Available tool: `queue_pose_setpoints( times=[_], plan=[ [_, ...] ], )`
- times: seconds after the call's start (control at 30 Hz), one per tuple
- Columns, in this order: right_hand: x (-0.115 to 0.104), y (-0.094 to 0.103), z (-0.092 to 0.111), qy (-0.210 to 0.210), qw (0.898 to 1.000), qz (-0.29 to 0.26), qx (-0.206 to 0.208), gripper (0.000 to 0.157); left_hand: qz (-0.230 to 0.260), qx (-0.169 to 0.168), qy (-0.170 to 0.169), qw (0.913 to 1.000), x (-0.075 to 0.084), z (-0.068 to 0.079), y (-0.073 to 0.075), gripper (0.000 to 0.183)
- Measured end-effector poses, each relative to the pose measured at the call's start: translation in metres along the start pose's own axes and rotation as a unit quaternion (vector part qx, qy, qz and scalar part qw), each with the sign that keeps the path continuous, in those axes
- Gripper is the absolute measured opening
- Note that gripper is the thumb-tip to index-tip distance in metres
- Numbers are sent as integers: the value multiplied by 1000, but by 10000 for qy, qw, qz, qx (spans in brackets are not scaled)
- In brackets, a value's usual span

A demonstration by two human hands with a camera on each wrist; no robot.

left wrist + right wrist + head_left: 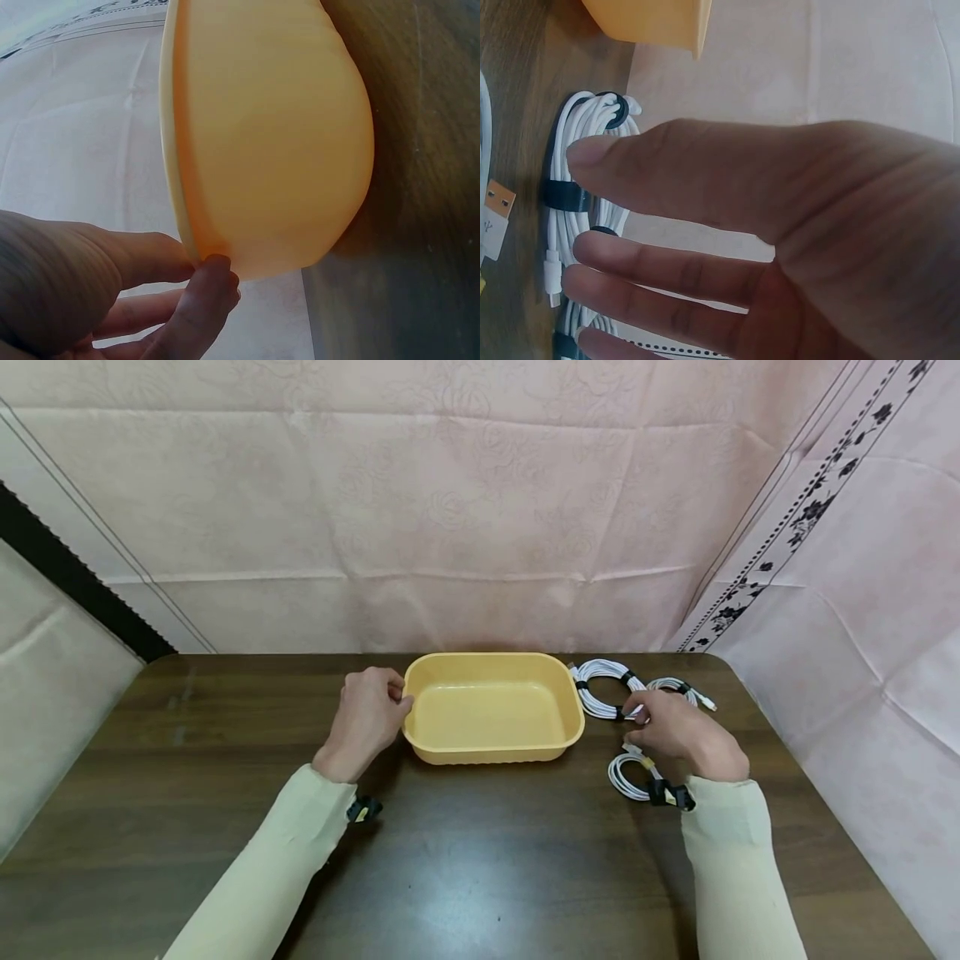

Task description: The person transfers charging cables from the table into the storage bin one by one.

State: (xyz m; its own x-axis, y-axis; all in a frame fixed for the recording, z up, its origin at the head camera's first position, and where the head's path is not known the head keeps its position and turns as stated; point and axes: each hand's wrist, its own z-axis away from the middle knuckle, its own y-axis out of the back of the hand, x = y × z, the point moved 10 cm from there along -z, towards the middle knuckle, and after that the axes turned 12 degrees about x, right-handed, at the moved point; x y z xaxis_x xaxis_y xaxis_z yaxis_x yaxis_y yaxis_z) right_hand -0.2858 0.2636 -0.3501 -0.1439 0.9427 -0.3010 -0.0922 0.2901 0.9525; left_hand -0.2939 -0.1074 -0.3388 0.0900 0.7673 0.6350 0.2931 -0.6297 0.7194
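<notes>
A yellow plastic basin point(495, 714) stands on the table. My left hand point(365, 722) pinches its left rim between thumb and fingers; the left wrist view shows the basin's outer wall point(277, 135) close up. To the right of the basin lies a large coil of white cable point(587, 700) bound with black straps. My right hand point(686, 733) reaches over its near edge. In the right wrist view the thumb and fingers are spread apart beside this cable point(581, 161); contact is hard to tell.
A smaller strapped white cable coil point(663, 683) lies behind my right hand. Nearer me is another white coil point(615, 777), whose USB plug point(495, 225) shows in the right wrist view. The brown table point(420, 877) meets a pale cloth backdrop point(450, 527) at its far edge.
</notes>
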Motion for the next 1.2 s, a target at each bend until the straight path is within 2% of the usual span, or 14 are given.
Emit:
queue_pose_setpoints(
  times=[0.3,0.7,0.87,1.2],
  plan=[
    [7,-7,1,-240,9989,-232,-341,38,-42,75,-72,9999,2,0,2,19],
    [15,-13,6,-454,9964,-389,-598,35,-60,59,-82,9999,1,0,1,19],
    [15,-14,4,-387,9970,-270,-617,35,-69,27,-80,9999,0,0,1,18],
    [22,-20,8,-553,9950,-45,-825,29,-32,-47,3,10000,0,1,-2,18]
  ],
)
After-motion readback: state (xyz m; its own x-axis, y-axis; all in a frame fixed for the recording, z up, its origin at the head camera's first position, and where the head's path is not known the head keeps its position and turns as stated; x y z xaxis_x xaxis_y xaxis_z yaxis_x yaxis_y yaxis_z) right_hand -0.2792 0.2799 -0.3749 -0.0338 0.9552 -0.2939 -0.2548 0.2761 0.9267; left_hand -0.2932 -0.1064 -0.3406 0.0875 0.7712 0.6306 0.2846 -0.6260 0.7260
